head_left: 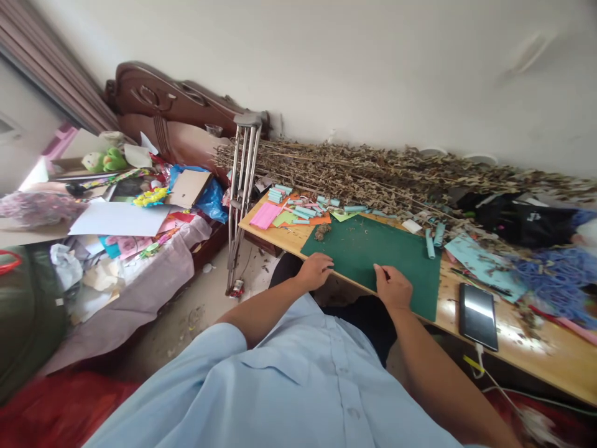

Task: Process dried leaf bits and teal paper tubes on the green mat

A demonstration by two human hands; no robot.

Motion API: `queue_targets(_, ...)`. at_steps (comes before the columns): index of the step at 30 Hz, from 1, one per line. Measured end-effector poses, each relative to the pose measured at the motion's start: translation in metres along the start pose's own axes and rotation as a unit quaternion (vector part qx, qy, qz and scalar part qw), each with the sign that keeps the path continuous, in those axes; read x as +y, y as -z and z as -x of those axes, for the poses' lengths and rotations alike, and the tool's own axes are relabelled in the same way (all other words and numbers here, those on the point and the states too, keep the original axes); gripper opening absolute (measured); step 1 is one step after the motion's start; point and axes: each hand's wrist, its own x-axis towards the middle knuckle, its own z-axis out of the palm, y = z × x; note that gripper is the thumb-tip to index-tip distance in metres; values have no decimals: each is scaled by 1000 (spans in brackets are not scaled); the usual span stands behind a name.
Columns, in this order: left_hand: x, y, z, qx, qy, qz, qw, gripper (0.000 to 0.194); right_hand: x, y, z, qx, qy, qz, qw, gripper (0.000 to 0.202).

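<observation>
My left hand [317, 272] rests at the near edge of a dark green cutting mat [364, 249], its fingers loosely bent and slightly apart, with nothing visible in them. Over the same edge, further right, my right hand [393, 287] has its fingers curled in and the thumb against them. Whatever lies between those fingertips, if anything, is hidden. A small clump of dried plant [322, 232] sits on the mat's far left part, beyond my left hand. Fine plant crumbs are scattered near the mat's far edge.
Rolled blue paper tubes [305, 211] and pink paper strips [265, 215] lie at the table's left end. Dried stalks [349, 171] are heaped along the wall. A phone [478, 316] with a cable lies right. Crutches [242, 186] stand by the cluttered bed [158, 280].
</observation>
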Motion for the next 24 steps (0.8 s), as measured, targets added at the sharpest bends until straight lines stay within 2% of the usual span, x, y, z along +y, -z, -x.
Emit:
queue_targets(6,-4,-4,5,1,-5,-3,1000,20,1,4,2,-19,5,-15,1000,63)
queue_targets(12,-6,2,9,-1,-29,25,999,24,-5,10,2,-41,-15,-23,999,58)
queue_targets(18,3,11,-10,-13,6,40,999,25,-11,15,-1,-73,-44,-20,996,55)
queue_targets(21,0,26,-31,-14,-2,28,999,26,-8,17,2,-63,-24,-18,998,53)
queue_targets(23,-15,46,-53,-14,9,5,1000,27,-5,15,4,-55,-16,-16,998,50)
queue_targets(24,-26,61,-65,1,36,-8,999,28,-3,14,5,-48,-13,-15,999,50)
